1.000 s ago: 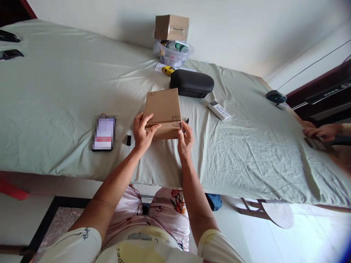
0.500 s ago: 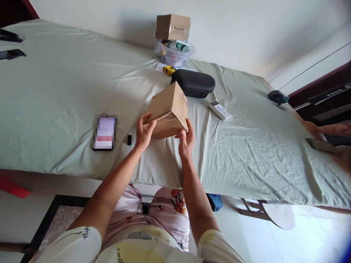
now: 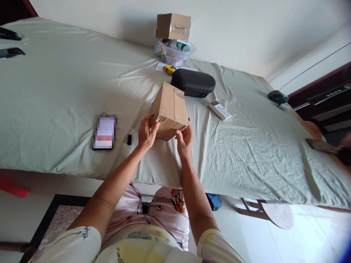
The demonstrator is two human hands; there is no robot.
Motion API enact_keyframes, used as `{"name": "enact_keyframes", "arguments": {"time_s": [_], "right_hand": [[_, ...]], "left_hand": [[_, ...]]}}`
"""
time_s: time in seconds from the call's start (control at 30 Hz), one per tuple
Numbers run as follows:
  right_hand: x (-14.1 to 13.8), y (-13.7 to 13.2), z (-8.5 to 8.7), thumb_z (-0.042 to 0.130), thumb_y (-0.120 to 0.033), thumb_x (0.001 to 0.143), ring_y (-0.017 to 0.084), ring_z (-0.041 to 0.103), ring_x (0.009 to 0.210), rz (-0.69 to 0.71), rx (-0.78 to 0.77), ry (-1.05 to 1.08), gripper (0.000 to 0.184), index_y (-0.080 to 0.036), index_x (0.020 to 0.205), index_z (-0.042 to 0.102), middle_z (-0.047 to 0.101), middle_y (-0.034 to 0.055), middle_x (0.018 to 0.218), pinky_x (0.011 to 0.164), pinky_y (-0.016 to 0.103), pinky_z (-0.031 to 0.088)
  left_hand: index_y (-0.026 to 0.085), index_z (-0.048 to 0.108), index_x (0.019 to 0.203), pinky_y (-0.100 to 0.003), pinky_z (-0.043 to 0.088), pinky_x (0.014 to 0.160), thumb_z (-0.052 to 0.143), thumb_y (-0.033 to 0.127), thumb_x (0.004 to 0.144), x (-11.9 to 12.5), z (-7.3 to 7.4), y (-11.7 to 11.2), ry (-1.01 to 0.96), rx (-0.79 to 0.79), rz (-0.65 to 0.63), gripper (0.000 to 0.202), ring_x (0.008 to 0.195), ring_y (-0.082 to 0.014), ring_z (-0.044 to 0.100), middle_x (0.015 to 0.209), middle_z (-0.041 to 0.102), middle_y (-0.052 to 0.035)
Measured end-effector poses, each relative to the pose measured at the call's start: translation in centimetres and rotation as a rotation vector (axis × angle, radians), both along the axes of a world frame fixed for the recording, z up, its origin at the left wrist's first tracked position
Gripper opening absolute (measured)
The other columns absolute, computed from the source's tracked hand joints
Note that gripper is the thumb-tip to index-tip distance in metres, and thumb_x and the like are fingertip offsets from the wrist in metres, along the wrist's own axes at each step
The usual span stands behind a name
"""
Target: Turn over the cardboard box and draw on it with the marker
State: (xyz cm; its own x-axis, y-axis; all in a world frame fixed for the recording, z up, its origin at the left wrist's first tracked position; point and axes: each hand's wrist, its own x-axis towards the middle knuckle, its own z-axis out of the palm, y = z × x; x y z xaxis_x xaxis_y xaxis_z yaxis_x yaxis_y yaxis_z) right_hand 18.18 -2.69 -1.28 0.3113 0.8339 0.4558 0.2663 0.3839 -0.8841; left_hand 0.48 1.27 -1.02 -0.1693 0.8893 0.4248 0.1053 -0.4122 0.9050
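I hold a small brown cardboard box up above the near edge of a bed covered in a pale green sheet. My left hand grips the box's lower left corner, thumb on the front face. My right hand holds its lower right edge from beneath. The box is tilted, one corner pointing up, with taped seams showing.
A phone and a tiny black object lie left of my hands. Behind the box are a black case, a white remote, a plastic tub topped by a second carton. Another person sits at the far right edge.
The box has been turned in my hands, from lying flat with its wide face up to standing tilted on a corner. The other person's hand at the right has drawn back.
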Motion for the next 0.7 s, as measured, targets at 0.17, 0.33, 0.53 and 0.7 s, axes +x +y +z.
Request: {"name": "enact_keyframes", "arguments": {"time_s": [0.17, 0.33, 0.53, 0.7], "right_hand": [[-0.6, 0.0, -0.2, 0.072, -0.074, 0.087, 0.015, 0.068, 0.079, 0.104, -0.229, -0.220, 0.082, -0.027, 0.152, 0.059, 0.071, 0.0124, 0.136, 0.065, 0.030, 0.060], [-0.8, -0.4, 0.2, 0.071, -0.074, 0.089, 0.017, 0.074, 0.078, 0.093, -0.338, -0.317, 0.088, -0.024, 0.159, 0.052, 0.080, 0.0112, 0.125, 0.077, 0.034, 0.063], [-1.3, -1.0, 1.0, 0.066, -0.062, 0.096, 0.018, 0.073, 0.073, 0.128, -0.450, -0.378, 0.089, -0.011, 0.165, 0.041, 0.079, 0.0025, 0.080, 0.073, 0.030, 0.054], [-1.3, -0.8, 0.9, 0.068, -0.051, 0.093, 0.016, 0.067, 0.063, 0.056, -0.494, -0.467, 0.071, -0.015, 0.152, 0.054, 0.073, -0.0037, 0.068, 0.069, 0.029, 0.050]], "left_hand": [[0.023, 0.066, 0.125, -0.041, 0.056, 0.103, 0.045, 0.092, 0.092, -0.8, 0.9, 0.6, -0.087, -0.051, 0.018, 0.080, 0.110, -0.0244, 0.071, 0.119, 0.074, -0.0112], [0.022, 0.067, 0.125, -0.042, 0.057, 0.104, 0.043, 0.095, 0.090, -1.1, 1.4, 0.6, -0.110, -0.070, 0.033, 0.085, 0.113, -0.0264, 0.072, 0.121, 0.076, -0.0125], [0.021, 0.070, 0.113, -0.046, 0.057, 0.107, 0.043, 0.098, 0.087, -1.0, 1.1, 0.6, -0.160, -0.130, 0.010, 0.085, 0.114, -0.0301, 0.072, 0.114, 0.078, -0.0132], [0.022, 0.069, 0.121, -0.044, 0.055, 0.109, 0.046, 0.089, 0.094, -0.8, 0.5, 0.5, -0.097, -0.111, -0.024, 0.076, 0.118, -0.0287, 0.072, 0.122, 0.077, -0.0138]]}}
